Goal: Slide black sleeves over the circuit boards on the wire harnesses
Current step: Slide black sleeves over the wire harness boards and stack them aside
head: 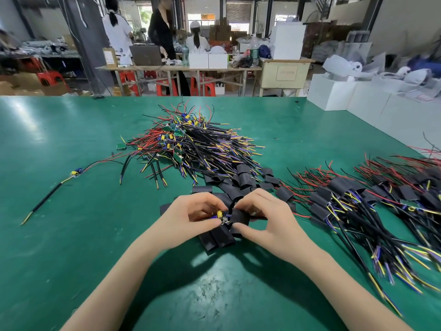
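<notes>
My left hand (191, 217) pinches a small circuit board (220, 216) with a yellow capacitor, over the middle of the green table (71, 139). My right hand (265, 218) pinches a black sleeve (238, 217) whose open end meets the board. Loose black sleeves (241, 181) lie scattered beneath and behind my hands. A big heap of unsleeved wire harnesses (191, 144) with red, black, yellow and blue wires sits farther back. Sleeved harnesses (358, 201) lie in rows at the right.
A single harness (76, 173) lies apart at the left. White boxes (358, 96) stand past the table's right edge. Behind the table, people work at benches with red stools (202, 86) and cartons.
</notes>
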